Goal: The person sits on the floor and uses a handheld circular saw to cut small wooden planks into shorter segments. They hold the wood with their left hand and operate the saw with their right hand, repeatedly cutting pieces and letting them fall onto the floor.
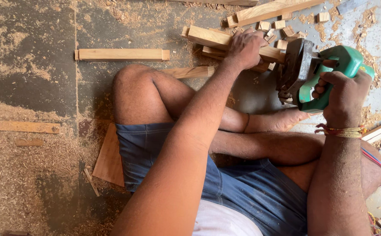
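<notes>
Sawdust covers the floor [29, 87] where the person sits cross-legged. Left hand [245, 46] presses down on a wooden strip [208, 38], its grip closed over the wood to steady it on the stacked pieces. Right hand [343, 89] wraps the handle of a green power saw [317, 72], just beside the strip's end.

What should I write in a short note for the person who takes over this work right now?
Left hand: pressing down on a wooden strip lying across other strips on the floor.
Right hand: gripping the handle of the green power saw, held at the strip's right end.
Done: many small cut blocks lie behind the saw; sawdust covers the floor.
Left: several long strips, such as the one further left, are uncut.
</notes>
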